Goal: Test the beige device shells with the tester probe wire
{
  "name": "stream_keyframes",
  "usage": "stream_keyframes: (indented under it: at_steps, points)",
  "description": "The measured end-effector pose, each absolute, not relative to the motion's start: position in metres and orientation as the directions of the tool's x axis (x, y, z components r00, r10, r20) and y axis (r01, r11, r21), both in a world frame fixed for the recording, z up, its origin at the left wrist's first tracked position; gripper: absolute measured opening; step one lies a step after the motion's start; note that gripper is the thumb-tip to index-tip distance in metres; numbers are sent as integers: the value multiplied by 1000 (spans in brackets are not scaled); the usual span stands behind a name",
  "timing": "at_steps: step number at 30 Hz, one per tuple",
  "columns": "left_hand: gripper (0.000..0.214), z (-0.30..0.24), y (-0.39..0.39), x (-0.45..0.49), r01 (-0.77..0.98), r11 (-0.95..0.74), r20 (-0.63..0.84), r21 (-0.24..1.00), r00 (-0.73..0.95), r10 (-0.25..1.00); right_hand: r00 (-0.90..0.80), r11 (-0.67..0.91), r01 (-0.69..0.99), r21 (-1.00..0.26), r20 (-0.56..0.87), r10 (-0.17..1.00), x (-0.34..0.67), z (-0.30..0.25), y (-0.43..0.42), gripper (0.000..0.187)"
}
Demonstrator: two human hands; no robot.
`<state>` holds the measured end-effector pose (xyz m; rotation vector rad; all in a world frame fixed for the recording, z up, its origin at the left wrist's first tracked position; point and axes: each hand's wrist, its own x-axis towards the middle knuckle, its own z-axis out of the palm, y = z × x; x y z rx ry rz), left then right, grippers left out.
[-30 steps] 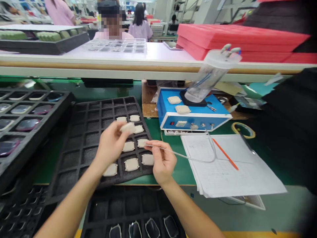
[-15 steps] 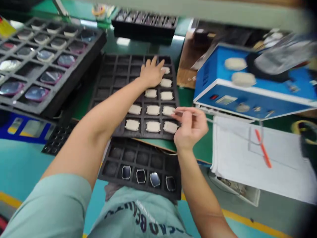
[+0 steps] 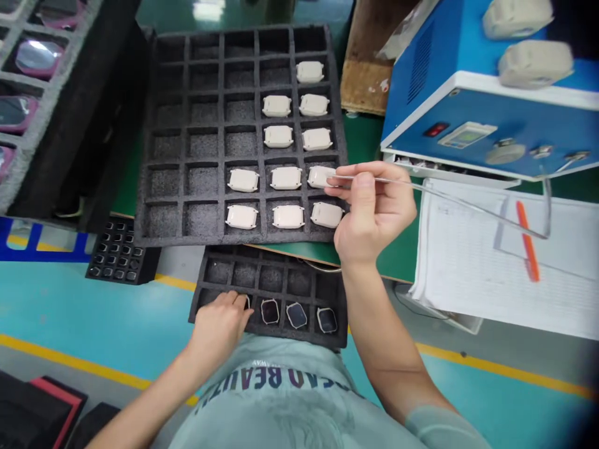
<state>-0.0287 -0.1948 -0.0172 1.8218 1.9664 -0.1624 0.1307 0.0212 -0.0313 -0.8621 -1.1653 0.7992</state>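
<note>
A black foam tray (image 3: pixel 187 134) on the green bench holds several white square parts (image 3: pixel 286 178) in its right-hand cells. My right hand (image 3: pixel 372 209) hovers at the tray's right edge, pinching a thin clear tube (image 3: pixel 468 202) that runs to the blue machine (image 3: pixel 477 118). A smaller black tray (image 3: pixel 281 280) rests on my lap and holds glass pieces with metal rims (image 3: pixel 297 315). My left hand (image 3: pixel 222 321) reaches into the leftmost filled cell of that lap tray, fingers curled over a piece that is mostly hidden.
Two white parts (image 3: pixel 533 62) lie on top of the blue machine. A stack of paper sheets (image 3: pixel 491 262) with an orange pen (image 3: pixel 526 246) lies right of my hand. A tray of lenses (image 3: pixel 28 62) sits at the far left. A small black grid (image 3: pixel 116 259) lies below the bench edge.
My left hand has come back from the far cells of the big tray down to the lap tray. The view has tilted downward. My right hand keeps its hold on the tube.
</note>
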Motion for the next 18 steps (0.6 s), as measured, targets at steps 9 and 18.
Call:
stream_keyframes:
  at_steps: [9,18]
  points:
    - [19,-51,-202,-29,992,82,-439,94,-32,898,229,445,-137,-885,409,883,128,-31,20,14]
    - [26,0,-192,-57,712,119,-4,692,-162,987,159,469,-102,-877,451,878,126,-28,19,17]
